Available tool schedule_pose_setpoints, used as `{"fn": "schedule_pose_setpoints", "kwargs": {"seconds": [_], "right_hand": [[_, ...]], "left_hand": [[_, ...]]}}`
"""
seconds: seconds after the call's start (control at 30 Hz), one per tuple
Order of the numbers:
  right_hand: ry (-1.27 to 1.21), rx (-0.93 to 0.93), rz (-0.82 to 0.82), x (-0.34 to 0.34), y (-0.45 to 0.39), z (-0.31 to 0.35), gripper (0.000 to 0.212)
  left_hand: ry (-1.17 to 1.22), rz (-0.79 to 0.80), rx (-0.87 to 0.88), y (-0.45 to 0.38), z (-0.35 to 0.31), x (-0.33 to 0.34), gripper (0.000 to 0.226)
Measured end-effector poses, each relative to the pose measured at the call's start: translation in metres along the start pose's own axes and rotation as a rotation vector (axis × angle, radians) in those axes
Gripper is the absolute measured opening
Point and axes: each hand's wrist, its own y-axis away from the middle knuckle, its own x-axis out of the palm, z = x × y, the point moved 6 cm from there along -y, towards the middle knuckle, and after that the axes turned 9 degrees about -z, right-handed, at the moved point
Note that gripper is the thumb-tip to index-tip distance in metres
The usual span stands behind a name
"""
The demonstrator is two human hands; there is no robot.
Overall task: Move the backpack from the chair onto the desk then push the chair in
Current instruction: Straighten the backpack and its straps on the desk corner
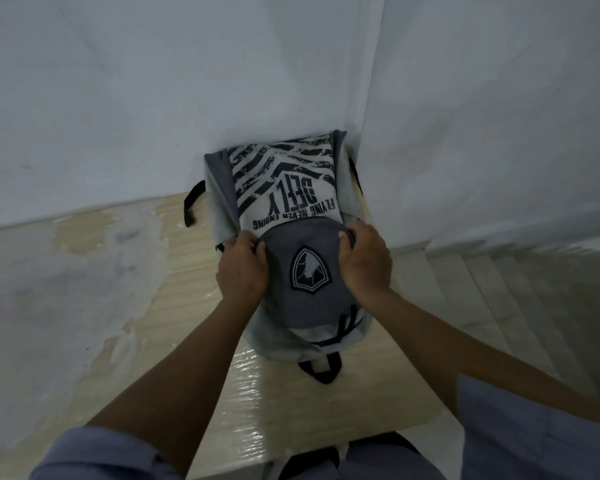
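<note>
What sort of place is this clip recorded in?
Probably a plain indoor room, at a desk pushed into a corner. The pale wood-look desk meets bare white walls, and both hands grip a grey backpack lying on it.

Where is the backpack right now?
In the head view the backpack lies on the desk, centre frame, its far end against the wall, with the left hand and right hand gripping its sides.

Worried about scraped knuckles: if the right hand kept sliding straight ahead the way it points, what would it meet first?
Probably the backpack's printed panel, which lies directly beyond the right hand; past that comes the white wall. Depth is unclear.
</note>
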Motion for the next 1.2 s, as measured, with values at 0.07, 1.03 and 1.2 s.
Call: {"fn": "schedule_pose_setpoints", "kwargs": {"seconds": [0.07, 1.03, 1.2], "right_hand": [[-0.031, -0.053, -0.032, -0.010, -0.004, 0.013, 0.022], [0.074, -0.366, -0.032, -0.064, 0.055, 0.049, 0.044], [0.079, -0.542, -0.060, -0.097, 0.090, 0.063, 0.047]], "left_hand": [[0.027, -0.063, 0.001, 0.003, -0.009, -0.014, 0.016], [-0.138, -0.154, 0.449, 0.057, -0.038, -0.095, 0.040], [-0.211, -0.247, 0.503, 0.106, -0.046, -0.127, 0.044]]}}
